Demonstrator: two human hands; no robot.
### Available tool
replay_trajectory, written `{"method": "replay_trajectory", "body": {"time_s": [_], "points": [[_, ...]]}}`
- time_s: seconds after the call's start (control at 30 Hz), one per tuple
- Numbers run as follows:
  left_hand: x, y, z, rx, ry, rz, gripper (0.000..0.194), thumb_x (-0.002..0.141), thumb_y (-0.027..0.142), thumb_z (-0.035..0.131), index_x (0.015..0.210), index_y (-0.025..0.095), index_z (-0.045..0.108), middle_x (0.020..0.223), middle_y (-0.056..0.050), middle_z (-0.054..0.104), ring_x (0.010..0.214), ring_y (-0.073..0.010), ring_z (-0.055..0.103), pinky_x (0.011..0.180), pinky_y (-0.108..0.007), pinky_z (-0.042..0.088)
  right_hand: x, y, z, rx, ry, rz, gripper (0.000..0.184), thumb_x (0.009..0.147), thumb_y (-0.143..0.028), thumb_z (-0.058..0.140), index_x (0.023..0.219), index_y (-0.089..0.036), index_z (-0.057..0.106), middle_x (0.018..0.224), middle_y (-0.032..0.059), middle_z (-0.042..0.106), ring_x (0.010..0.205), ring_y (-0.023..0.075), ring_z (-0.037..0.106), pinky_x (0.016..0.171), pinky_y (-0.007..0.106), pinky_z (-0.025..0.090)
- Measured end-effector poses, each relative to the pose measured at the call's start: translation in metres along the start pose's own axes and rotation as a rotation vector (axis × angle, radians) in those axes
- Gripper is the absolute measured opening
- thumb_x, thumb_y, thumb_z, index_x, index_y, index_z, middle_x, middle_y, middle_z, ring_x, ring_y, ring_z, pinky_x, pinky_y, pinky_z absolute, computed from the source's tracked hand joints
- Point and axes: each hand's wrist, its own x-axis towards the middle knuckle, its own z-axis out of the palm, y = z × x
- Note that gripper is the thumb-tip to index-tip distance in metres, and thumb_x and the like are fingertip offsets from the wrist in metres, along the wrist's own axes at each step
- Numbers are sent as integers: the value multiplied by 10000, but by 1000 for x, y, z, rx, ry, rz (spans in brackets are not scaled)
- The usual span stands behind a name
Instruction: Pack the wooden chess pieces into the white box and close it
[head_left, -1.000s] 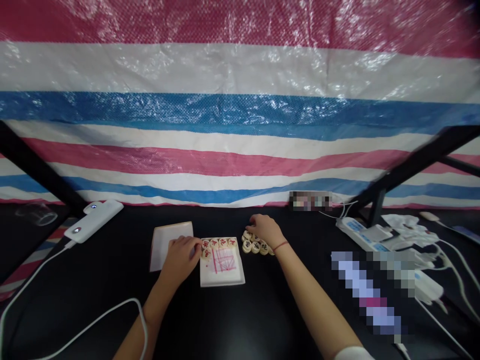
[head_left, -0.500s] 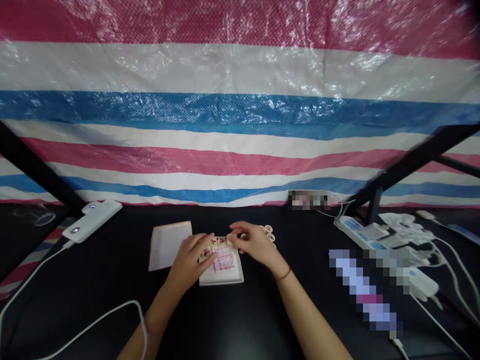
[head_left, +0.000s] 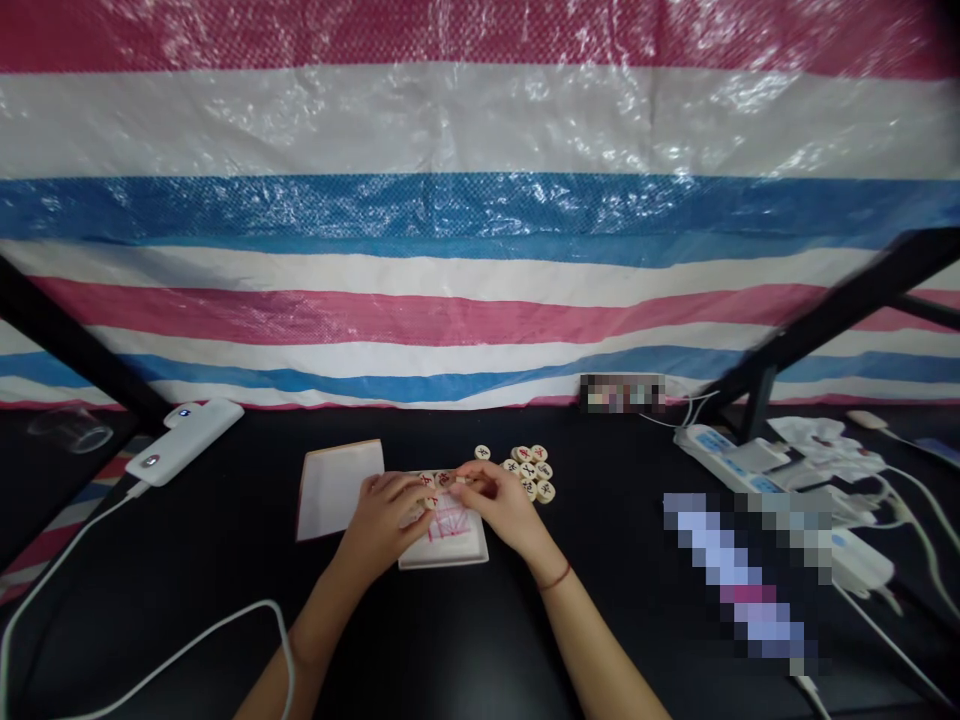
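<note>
A small white box (head_left: 459, 548) with a red grid printed inside lies on the black table. Round wooden chess pieces with red and black characters line its far edge. My left hand (head_left: 382, 518) rests curled on the box's left side, touching pieces there. My right hand (head_left: 501, 505) is over the box's far right corner, its fingers pinched on a chess piece (head_left: 461, 479). A loose cluster of chess pieces (head_left: 529, 469) lies just right of the box, with a single piece (head_left: 482, 452) apart behind it. The box's white lid (head_left: 339, 486) lies to the left.
A white power bank (head_left: 184, 439) with a cable (head_left: 150, 650) sits at the left. Power strips (head_left: 720, 455) and white cables fill the right side. A striped tarp (head_left: 480, 220) hangs behind the table, crossed by black frame bars (head_left: 825, 320).
My right hand left the loose cluster of pieces and came left over the box, pinching a piece at the box's far edge. My left hand stayed on the box's left side.
</note>
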Motion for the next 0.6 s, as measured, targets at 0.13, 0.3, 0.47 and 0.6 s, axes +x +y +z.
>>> {"method": "replay_trajectory", "body": {"time_s": [0.13,0.3,0.47,0.6], "points": [[1,2,-1,94,-66,-21,96,846,252,612,888,287,690,992,1,715,1070,-245,522,933,-439,342,-3,-2,-4,-29,-11,-15,286,764,-406,693,914,-169,635,632,-22,616,573,113,564,556,228,460],[0,1,3,133,-109,-22,114,836,224,622,807,299,704,1010,7,699,1069,-255,470,917,-443,316,-7,-1,1,-153,-15,-154,175,788,-333,668,891,-193,651,914,50,639,714,131,602,632,251,526],[0,-1,2,127,-118,-25,94,855,252,629,835,308,702,987,10,701,1040,-242,488,875,-424,309,-10,-1,5,-157,-54,-236,131,797,-237,625,922,-211,652,1029,65,579,807,141,620,705,273,558],[1,0,0,121,-118,-13,70,849,260,644,830,304,694,987,16,706,1023,-237,497,860,-418,304,-9,1,6,-161,-53,-250,124,804,-216,607,921,-208,648,1019,64,580,814,147,628,731,292,561]]}}
